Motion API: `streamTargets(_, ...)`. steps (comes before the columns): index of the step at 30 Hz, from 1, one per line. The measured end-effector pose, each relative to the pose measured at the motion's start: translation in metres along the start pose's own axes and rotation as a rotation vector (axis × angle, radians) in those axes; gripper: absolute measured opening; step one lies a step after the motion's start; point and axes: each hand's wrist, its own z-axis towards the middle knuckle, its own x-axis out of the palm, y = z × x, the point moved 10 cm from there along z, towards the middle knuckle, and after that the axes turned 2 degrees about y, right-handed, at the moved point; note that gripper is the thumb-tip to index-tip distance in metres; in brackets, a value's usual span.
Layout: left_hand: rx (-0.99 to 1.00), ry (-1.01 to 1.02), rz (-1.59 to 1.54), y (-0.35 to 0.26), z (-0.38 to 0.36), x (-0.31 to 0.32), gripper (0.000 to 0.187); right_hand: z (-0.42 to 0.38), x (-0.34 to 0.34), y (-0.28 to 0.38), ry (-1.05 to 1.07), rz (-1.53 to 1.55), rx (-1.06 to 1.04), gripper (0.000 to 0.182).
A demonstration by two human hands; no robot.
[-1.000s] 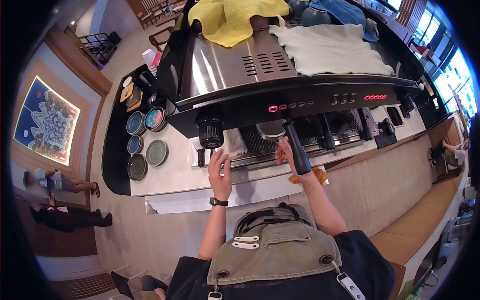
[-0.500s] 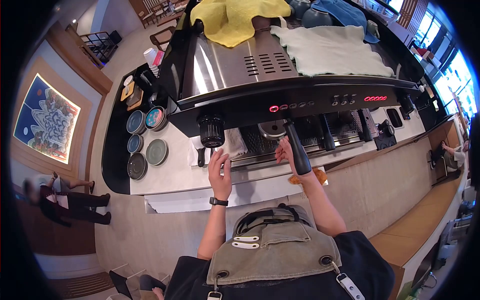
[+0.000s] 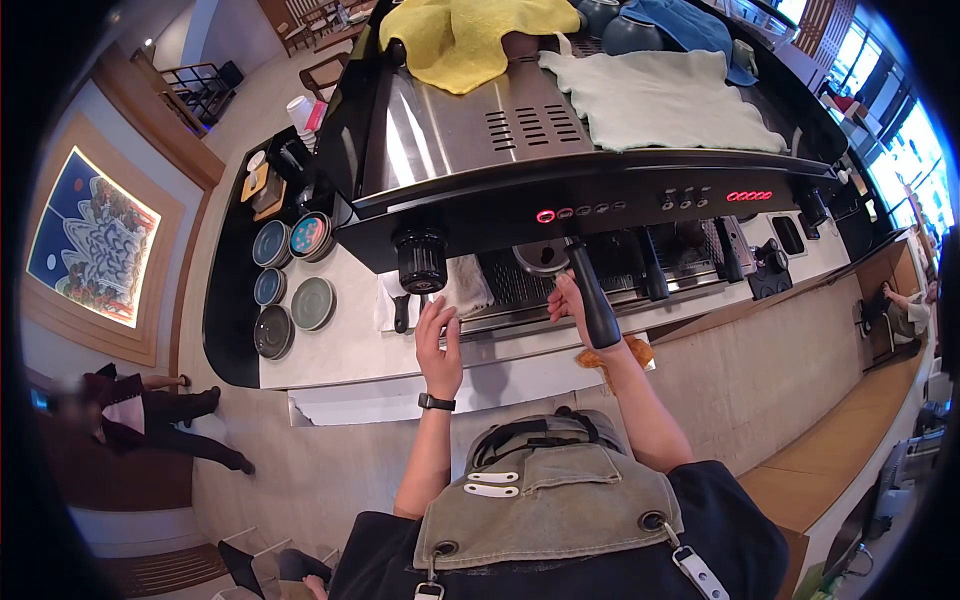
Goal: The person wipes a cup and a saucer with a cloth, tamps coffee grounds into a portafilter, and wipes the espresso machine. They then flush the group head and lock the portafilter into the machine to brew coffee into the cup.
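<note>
My left hand (image 3: 438,350), a dark watch at its wrist, is raised with fingers apart just below the black knob (image 3: 420,262) on the espresso machine's left end. It holds nothing. My right hand (image 3: 566,300) hovers by the drip tray, fingers loosely bent, partly hidden behind the black portafilter handle (image 3: 595,310). I see no grip on the handle. A round metal vessel (image 3: 540,257) sits under the machine front, left of that handle. One button (image 3: 545,217) on the panel glows red.
Stacked bowls and plates (image 3: 313,303) stand on the counter at left. A white cloth (image 3: 465,285) lies beside the drip tray. Yellow (image 3: 450,40) and pale cloths (image 3: 670,100) cover the machine top. More portafilters (image 3: 655,275) sit to the right. A person (image 3: 150,410) is at far left.
My hands stay nearly where they were. The person at far left has shifted posture, legs now spread in a stride.
</note>
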Motion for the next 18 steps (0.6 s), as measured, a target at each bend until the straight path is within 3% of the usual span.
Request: streamTargets(18, 0.001, -0.006, -0.004, -0.002, 0.0, -0.001, 0.019, -0.001, -0.007, 0.003, 0.012, 0.01, 0.025, 0.034)
